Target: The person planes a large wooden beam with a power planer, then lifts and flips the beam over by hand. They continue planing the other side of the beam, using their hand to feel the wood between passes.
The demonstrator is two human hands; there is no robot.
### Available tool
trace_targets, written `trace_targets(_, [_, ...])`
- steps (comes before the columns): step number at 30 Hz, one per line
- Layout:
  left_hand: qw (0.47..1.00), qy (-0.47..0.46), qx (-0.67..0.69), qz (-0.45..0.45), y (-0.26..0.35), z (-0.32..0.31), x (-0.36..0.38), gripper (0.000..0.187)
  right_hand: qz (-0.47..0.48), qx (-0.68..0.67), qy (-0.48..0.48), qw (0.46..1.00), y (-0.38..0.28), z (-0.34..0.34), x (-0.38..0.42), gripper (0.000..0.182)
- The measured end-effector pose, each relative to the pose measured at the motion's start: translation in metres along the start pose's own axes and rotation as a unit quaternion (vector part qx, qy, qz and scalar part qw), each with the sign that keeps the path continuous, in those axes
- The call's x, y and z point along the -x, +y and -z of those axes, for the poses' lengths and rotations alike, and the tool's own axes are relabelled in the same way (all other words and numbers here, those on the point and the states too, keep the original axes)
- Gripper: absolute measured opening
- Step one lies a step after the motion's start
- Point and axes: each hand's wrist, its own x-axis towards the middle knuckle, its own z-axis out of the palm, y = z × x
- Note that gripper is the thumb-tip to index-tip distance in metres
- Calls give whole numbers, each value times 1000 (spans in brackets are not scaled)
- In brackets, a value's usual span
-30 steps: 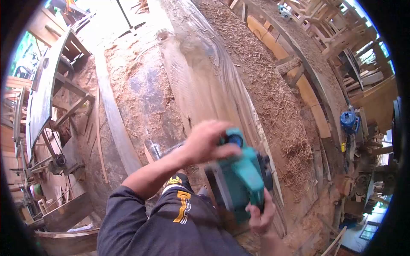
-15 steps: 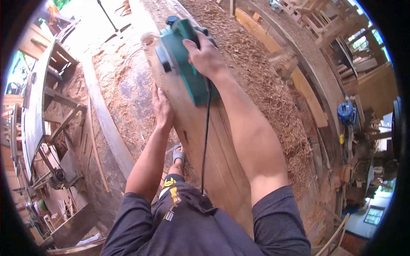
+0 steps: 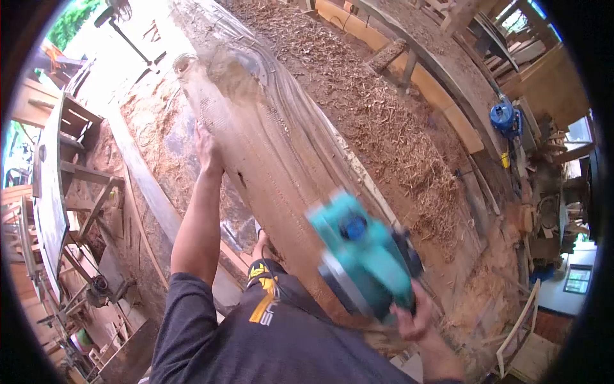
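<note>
A long, thick wooden slab (image 3: 275, 147) runs from near me to the far end. My right hand (image 3: 409, 317) grips the rear handle of a teal electric planer (image 3: 364, 256), which sits blurred on the near part of the slab. My left hand (image 3: 206, 148) rests flat on the slab's left edge, farther up, fingers spread and holding nothing.
Thick wood shavings (image 3: 384, 128) cover the ground right of the slab. A narrow plank (image 3: 144, 185) lies along the left. A wooden frame (image 3: 57, 166) stands at far left. A blue machine (image 3: 504, 118) sits at the right among timber.
The planer has been pulled back from the slab's far end to the near end in my right hand. My left hand stays pressed on the slab's left edge.
</note>
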Motion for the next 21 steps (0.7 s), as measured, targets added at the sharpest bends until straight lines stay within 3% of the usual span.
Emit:
trace_targets(2, [1000, 11, 3, 16, -19, 4, -16, 52, 31, -30, -9, 999, 32, 20, 56, 57])
trace_targets(6, [1000, 3, -16, 11, -25, 8, -27, 52, 53, -3, 4, 999, 13, 2, 9, 56])
trace_targets(11, [999, 20, -25, -5, 0, 2, -3, 54, 36, -38, -8, 999, -65, -45, -138, 54])
trace_targets(16, [996, 50, 66, -33, -27, -1, -16, 46, 90, -63, 28, 994, -110, -107, -282, 47])
trace_targets(19, [986, 39, 160, 7, -20, -3, -11, 45, 157, -82, 82, 981, -144, -151, -380, 41])
trace_targets(21, [993, 40, 111, -9, -18, -1, -12, 43, 181, -32, 93, 979, -167, -178, -451, 44])
